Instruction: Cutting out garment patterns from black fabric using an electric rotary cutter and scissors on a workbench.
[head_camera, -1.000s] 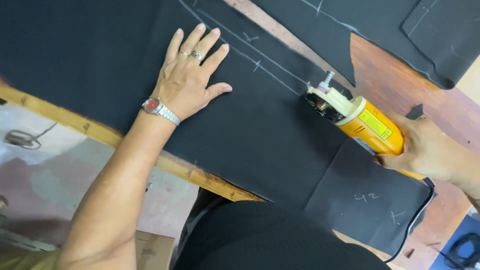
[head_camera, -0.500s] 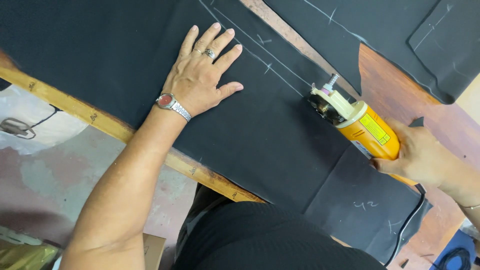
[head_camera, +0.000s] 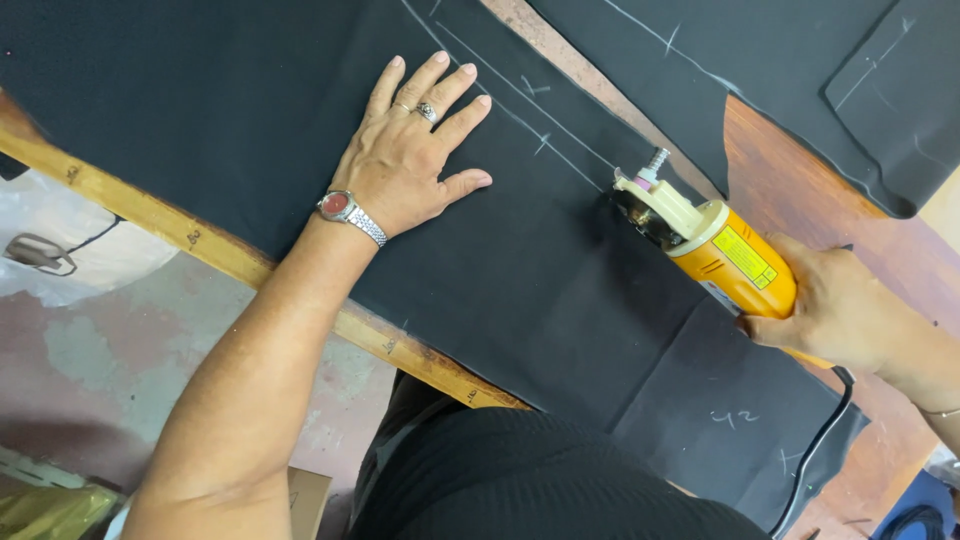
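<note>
1. Nearest the camera, the person's dark-clothed body presses against the wooden table edge (head_camera: 225, 255). Below it to the left lies a worn, stained floor (head_camera: 90, 360) with a cardboard box corner and something yellow at the bottom.
2. The table is wooden, with bare reddish-brown board (head_camera: 790, 170) showing between the cloth pieces on the right.
3. Black fabric (head_camera: 200, 110) covers most of the table. At least three pieces can be counted: the large sheet under the hands, a smaller cut panel (head_camera: 730, 400) at lower right, and another sheet at the top right. White chalk lines (head_camera: 520, 110) and small crosses mark them.
4. One left hand (head_camera: 410, 160), wearing a ring and a wristwatch, lies flat with fingers spread on the large sheet, pressing it down and grasping nothing.
5. One right hand (head_camera: 840, 305) is wrapped around the rear of the single orange electric cloth cutter (head_camera: 715, 245). The cutter's cream-coloured head sits on the fabric just beside the chalk lines, ahead of the gripping hand and well apart from the left hand. A black cord (head_camera: 825, 440) trails from the hand.
</note>
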